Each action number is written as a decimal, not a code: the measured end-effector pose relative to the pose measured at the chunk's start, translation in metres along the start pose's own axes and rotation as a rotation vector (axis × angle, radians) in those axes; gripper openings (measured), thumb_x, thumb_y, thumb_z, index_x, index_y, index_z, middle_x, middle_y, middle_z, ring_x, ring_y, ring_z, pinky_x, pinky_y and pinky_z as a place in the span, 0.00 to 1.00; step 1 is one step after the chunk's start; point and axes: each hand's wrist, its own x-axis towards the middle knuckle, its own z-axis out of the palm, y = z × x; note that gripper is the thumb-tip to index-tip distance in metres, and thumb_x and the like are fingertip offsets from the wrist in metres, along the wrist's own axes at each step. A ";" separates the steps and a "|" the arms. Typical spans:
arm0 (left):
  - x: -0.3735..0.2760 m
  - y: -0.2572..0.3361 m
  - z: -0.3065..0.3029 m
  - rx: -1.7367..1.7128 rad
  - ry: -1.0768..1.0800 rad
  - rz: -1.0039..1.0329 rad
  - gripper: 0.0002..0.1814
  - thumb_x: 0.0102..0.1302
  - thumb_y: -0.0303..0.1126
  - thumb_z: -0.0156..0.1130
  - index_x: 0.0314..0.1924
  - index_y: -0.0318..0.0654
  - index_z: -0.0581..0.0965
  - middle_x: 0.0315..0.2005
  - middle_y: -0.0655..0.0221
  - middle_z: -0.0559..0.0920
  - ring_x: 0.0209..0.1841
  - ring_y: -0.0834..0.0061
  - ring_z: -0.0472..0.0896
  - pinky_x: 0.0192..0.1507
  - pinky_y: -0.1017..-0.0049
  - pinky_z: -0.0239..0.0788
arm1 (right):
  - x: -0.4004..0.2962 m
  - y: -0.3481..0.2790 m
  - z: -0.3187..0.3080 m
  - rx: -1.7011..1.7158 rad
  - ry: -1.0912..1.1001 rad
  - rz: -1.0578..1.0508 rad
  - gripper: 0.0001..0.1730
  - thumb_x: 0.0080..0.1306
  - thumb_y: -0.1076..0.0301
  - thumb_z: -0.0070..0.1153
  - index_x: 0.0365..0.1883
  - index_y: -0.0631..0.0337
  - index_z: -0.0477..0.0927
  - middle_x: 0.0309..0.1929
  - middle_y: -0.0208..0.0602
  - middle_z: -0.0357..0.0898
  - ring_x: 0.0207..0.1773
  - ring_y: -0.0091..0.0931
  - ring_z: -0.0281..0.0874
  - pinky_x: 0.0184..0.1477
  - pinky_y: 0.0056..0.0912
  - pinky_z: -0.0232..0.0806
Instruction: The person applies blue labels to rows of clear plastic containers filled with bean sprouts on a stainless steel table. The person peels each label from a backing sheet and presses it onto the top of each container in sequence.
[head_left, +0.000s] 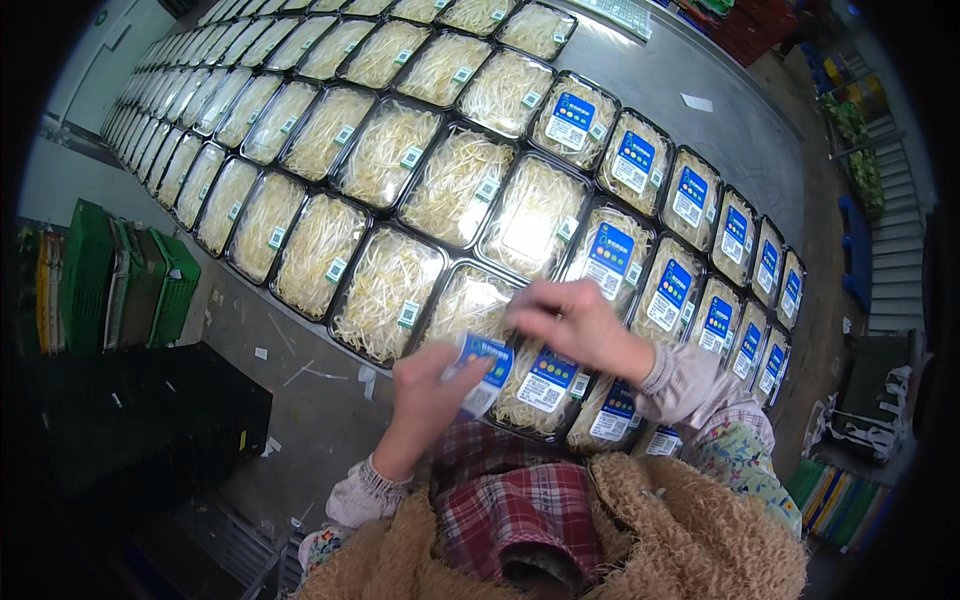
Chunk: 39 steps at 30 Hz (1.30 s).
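Note:
My left hand grips a blue and white printed label above the near edge of the packed rows. To its right, my right hand is blurred, fingers bent over a tray of bean sprouts; whether it holds anything cannot be made out. Black plastic trays of bean sprouts under clear film stand side by side in long rows. Those on the right, such as the labelled tray below my right hand, bear blue and white labels. Trays farther left, like the near one, bear only a small green and white sticker.
The trays stand on a metal table with a white paper piece and a keyboard towards its far side. Green plastic crates and a dark box are at the left. Paper scraps lie on the floor.

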 end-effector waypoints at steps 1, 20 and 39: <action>-0.007 -0.004 0.000 -0.024 -0.004 -0.071 0.08 0.56 0.28 0.71 0.33 0.32 0.81 0.24 0.63 0.81 0.24 0.74 0.77 0.27 0.76 0.67 | 0.013 -0.001 -0.013 -0.001 0.036 0.046 0.05 0.62 0.70 0.61 0.35 0.62 0.83 0.27 0.36 0.83 0.30 0.22 0.82 0.32 0.26 0.72; -0.047 -0.025 0.003 -0.227 -0.084 -0.323 0.12 0.60 0.33 0.69 0.40 0.32 0.83 0.26 0.60 0.85 0.27 0.80 0.81 0.31 0.75 0.72 | 0.075 0.030 -0.070 -0.005 0.087 0.320 0.15 0.59 0.67 0.66 0.40 0.67 0.80 0.32 0.38 0.83 0.34 0.22 0.79 0.39 0.27 0.72; -0.011 -0.033 -0.060 0.137 -0.257 0.398 0.14 0.57 0.27 0.68 0.44 0.35 0.80 0.55 0.51 0.75 0.52 0.55 0.78 0.49 0.70 0.71 | -0.027 -0.033 0.068 0.194 -0.116 0.384 0.14 0.59 0.69 0.67 0.41 0.66 0.82 0.26 0.33 0.81 0.28 0.17 0.75 0.32 0.22 0.68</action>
